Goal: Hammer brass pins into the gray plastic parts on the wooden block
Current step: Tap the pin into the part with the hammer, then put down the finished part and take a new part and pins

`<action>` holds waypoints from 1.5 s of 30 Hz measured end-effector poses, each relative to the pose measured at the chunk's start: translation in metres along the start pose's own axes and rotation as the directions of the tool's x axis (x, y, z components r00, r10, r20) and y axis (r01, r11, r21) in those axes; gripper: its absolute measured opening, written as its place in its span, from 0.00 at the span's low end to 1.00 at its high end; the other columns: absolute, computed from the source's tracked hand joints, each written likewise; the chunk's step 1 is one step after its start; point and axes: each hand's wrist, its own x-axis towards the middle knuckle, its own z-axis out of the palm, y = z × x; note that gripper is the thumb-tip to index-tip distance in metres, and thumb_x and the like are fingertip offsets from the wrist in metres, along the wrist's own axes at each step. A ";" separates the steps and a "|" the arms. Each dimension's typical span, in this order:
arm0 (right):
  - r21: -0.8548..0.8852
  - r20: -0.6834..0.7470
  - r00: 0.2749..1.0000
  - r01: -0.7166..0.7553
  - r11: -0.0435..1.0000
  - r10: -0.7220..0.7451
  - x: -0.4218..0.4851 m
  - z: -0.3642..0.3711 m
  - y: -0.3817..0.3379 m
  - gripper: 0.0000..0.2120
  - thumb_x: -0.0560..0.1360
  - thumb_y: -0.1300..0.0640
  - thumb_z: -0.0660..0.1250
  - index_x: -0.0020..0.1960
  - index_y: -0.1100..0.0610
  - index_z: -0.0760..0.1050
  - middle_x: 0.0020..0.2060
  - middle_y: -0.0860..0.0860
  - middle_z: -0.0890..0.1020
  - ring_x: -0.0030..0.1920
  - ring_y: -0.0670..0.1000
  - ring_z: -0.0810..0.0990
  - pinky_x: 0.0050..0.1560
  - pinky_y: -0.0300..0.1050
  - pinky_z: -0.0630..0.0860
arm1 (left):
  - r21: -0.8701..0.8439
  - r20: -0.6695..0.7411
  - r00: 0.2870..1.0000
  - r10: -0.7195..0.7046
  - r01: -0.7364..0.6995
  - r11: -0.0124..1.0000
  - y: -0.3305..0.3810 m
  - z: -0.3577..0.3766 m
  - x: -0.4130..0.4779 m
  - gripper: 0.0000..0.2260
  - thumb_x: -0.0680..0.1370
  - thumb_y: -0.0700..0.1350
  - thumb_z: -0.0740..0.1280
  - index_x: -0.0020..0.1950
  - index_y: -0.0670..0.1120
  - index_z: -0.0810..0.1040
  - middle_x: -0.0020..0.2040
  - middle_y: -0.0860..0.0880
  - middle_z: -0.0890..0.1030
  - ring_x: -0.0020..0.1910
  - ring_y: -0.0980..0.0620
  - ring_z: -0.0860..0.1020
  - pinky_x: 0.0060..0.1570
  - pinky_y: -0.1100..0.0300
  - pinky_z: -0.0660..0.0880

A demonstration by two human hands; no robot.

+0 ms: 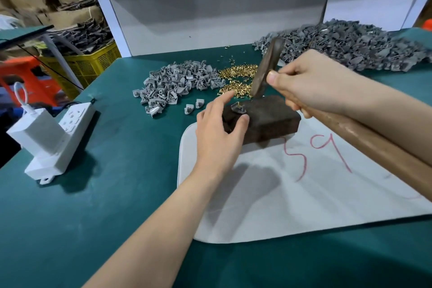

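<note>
A dark wooden block (268,117) lies on a white mat (292,194). On its left top sits a gray plastic part (238,108) with a brass pin standing in it. My left hand (217,133) rests against the block's left end, thumb beside the part and forefinger raised. My right hand (301,82) grips a hammer just below its head. The blurred metal hammer head (266,68) hangs just above and behind the part. Its wooden handle (374,147) runs to the lower right.
A pile of loose gray parts (177,82) and a heap of brass pins (238,79) lie behind the block. A larger pile of gray parts (350,47) fills the back right. A white power strip with a charger (51,133) sits at the left on the green table (105,206).
</note>
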 end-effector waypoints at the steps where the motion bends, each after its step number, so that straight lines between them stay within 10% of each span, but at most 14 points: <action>1: 0.019 0.008 1.000 -0.022 1.000 0.022 0.001 0.004 0.002 0.24 0.80 0.52 0.59 0.26 0.56 0.64 0.19 0.51 0.74 0.19 0.51 0.71 0.28 0.40 0.70 | 0.051 -0.001 1.000 0.028 -0.028 0.998 0.001 0.000 -0.001 0.18 0.77 0.46 0.68 0.66 0.56 0.72 0.61 0.57 0.74 0.63 0.54 0.66 0.63 0.57 0.63; 11: 0.072 0.129 0.991 -0.024 0.997 0.015 -0.008 0.002 0.010 0.25 0.80 0.52 0.59 0.25 0.58 0.65 0.21 0.52 0.75 0.19 0.50 0.71 0.23 0.36 0.68 | -0.086 -0.016 0.999 0.046 -0.048 0.995 -0.002 0.000 0.000 0.11 0.76 0.40 0.69 0.44 0.57 0.75 0.50 0.59 0.81 0.58 0.54 0.75 0.60 0.59 0.71; 24: 0.505 0.081 0.945 -0.314 0.804 0.318 0.016 0.016 0.039 0.13 0.71 0.64 0.68 0.31 0.59 0.69 0.21 0.51 0.71 0.16 0.46 0.66 0.18 0.32 0.63 | -0.137 -0.076 0.997 0.007 -0.018 0.990 -0.001 0.000 0.000 0.13 0.74 0.36 0.66 0.44 0.56 0.78 0.43 0.58 0.82 0.53 0.54 0.78 0.52 0.72 0.69; 31: 0.012 -0.096 0.967 -0.237 0.971 0.237 0.036 0.030 0.029 0.09 0.67 0.57 0.68 0.30 0.58 0.74 0.20 0.50 0.77 0.27 0.48 0.78 0.27 0.39 0.68 | -0.069 -0.011 1.000 0.023 -0.024 0.997 0.000 -0.001 -0.001 0.07 0.75 0.43 0.71 0.47 0.56 0.80 0.46 0.60 0.79 0.53 0.61 0.72 0.48 0.80 0.62; 39: -0.340 -0.189 0.975 -0.174 0.924 0.114 0.038 0.052 0.019 0.18 0.70 0.50 0.68 0.31 0.56 0.62 0.29 0.52 0.67 0.38 0.57 0.71 0.39 0.43 0.66 | -0.065 0.001 1.000 0.024 -0.023 0.998 -0.002 -0.002 0.003 0.10 0.75 0.43 0.70 0.40 0.58 0.77 0.43 0.61 0.80 0.52 0.60 0.71 0.46 0.79 0.61; 45: -0.435 -0.276 0.961 -0.096 0.895 -0.032 0.023 0.049 0.017 0.12 0.74 0.47 0.65 0.46 0.56 0.75 0.41 0.54 0.74 0.49 0.61 0.78 0.43 0.47 0.71 | -0.095 0.015 1.000 -0.002 0.003 0.995 0.001 0.000 0.003 0.06 0.75 0.42 0.69 0.41 0.53 0.79 0.45 0.56 0.80 0.54 0.52 0.73 0.49 0.75 0.63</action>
